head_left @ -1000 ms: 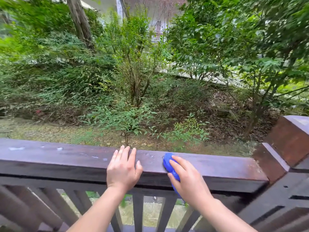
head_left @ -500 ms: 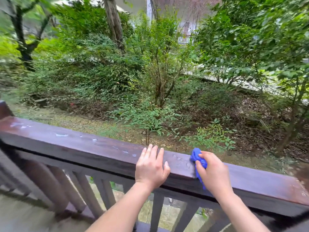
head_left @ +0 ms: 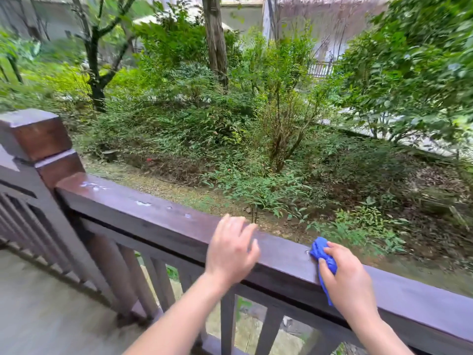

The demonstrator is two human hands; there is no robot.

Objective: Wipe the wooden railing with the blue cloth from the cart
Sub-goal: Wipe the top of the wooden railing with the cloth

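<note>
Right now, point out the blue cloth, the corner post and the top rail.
blue cloth (head_left: 319, 248): head view, bunched upper end.
corner post (head_left: 38, 135): head view, cap's front face.
top rail (head_left: 143, 213): head view, bare top surface.

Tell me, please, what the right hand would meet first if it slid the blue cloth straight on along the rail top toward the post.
Probably the left hand, resting on the railing between the right hand with its blue cloth and the post; bare rail lies between them.

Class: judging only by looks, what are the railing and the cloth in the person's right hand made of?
Railing: apparently wood, dark brown stained, slightly glossy; square-cut post and sheen suggest it. Blue cloth: soft fabric, possibly microfibre; it bunches into folds under the right hand.
</note>
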